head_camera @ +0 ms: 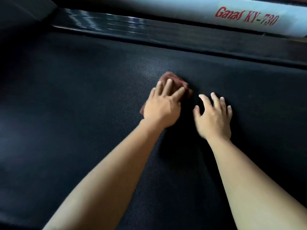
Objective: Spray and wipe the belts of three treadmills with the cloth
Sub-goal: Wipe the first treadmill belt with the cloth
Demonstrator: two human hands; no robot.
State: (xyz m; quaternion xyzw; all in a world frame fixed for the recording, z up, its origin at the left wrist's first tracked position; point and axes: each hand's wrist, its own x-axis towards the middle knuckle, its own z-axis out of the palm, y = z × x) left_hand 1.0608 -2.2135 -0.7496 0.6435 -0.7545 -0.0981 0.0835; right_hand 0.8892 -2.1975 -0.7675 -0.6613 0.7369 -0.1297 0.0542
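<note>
A black textured treadmill belt [83, 105] fills most of the view. A small reddish-brown cloth [167, 76] lies bunched on the belt near the middle. My left hand [162, 107] presses flat on the cloth with its fingers spread and straight, covering most of it. My right hand [214, 117] is just to the right of the cloth, fingers spread, on or just above the bare belt, and holds nothing. No spray bottle is in view.
A glossy black side rail [149, 32] borders the belt's far edge. Beyond it runs a pale grey treadmill frame cover [182, 10] with red lettering "Ganas KY-730" [245, 18] at the top right.
</note>
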